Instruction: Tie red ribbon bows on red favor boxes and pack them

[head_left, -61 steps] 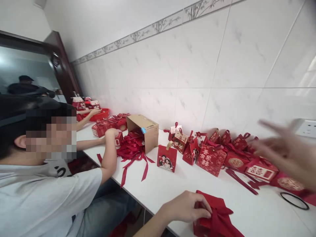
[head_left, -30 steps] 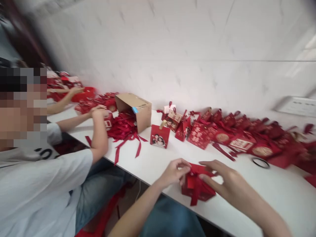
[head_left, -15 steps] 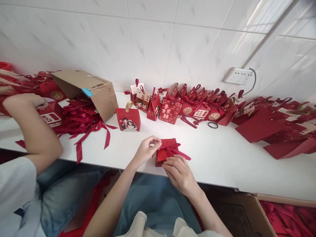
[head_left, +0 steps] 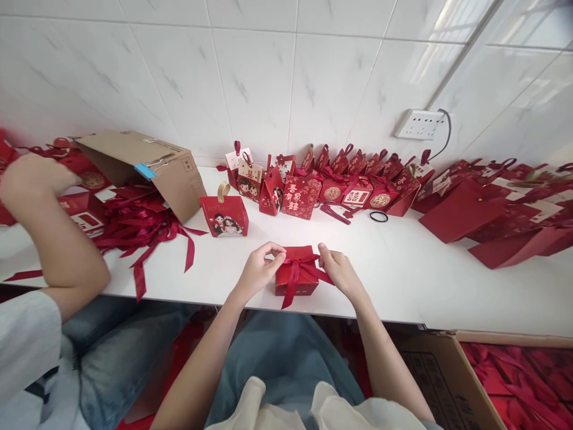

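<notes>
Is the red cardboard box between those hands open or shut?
Looks shut: the red cardboard box has its top covered, a crimson satin ribbon knotted across.

- The red box (head_left: 308, 288) stands closed between the left fingers (head_left: 276, 263) and right fingers (head_left: 326, 257).
- The crimson ribbon (head_left: 292, 278) forms a bow, its left loop pinched by the left fingers, one tail hanging down, another slanting below the right.

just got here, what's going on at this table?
A person is working on the ribbon tied in a bow around a small red box at the table's front edge. The left hand pinches the bow's left side; the right hand is at its right, grip unclear. A co-worker's arm shows at left, near loose ribbons by a cardboard box. More red boxes stand along the wall.
</notes>
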Motion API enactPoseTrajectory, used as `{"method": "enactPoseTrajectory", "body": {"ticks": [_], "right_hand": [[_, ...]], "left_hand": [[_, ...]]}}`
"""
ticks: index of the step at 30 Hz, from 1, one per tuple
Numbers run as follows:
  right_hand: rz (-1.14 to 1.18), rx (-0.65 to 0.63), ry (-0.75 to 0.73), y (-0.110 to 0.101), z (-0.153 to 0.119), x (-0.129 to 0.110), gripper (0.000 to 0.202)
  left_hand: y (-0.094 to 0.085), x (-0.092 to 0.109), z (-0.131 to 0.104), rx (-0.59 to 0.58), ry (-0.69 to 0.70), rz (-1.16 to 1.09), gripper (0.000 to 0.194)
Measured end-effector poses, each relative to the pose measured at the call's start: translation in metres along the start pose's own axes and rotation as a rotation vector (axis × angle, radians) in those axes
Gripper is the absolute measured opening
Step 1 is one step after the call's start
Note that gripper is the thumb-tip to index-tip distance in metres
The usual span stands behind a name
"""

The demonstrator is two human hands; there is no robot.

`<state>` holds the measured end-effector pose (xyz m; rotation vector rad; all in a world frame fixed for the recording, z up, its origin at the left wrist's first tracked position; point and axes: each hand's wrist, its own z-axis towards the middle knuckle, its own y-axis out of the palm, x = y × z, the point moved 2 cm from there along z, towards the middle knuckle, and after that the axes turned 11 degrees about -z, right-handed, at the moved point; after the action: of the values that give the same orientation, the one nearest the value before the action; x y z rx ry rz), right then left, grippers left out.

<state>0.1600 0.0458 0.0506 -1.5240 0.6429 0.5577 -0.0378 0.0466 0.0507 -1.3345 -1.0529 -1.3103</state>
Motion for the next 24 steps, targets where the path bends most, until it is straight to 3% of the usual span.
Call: {"method": "enactPoseTrajectory", "body": {"ticks": [5, 14, 20, 24], "right_hand": [[0.11, -0.013, -0.074, 0.019, 0.001, -0.001, 0.047], [0.27, -0.016, -0.121, 0.025, -0.003, 0.007, 0.043], [0.29, -0.013, -0.136, 0.025, -0.004, 0.008, 0.043], [0.305, -0.016, -0.14, 0.025, -0.007, 0.006, 0.043]], "left_hand": [[0.001, -0.001, 0.003, 0.014, 0.087, 0.106, 0.019], [-0.001, -0.002, 0.002, 0.075, 0.087, 0.091, 0.018], [-0.007, -0.004, -0.003, 0.067, -0.054, -0.088, 0.028], [-0.008, -0.002, -0.012, 0.075, -0.083, 0.082, 0.024]]}}
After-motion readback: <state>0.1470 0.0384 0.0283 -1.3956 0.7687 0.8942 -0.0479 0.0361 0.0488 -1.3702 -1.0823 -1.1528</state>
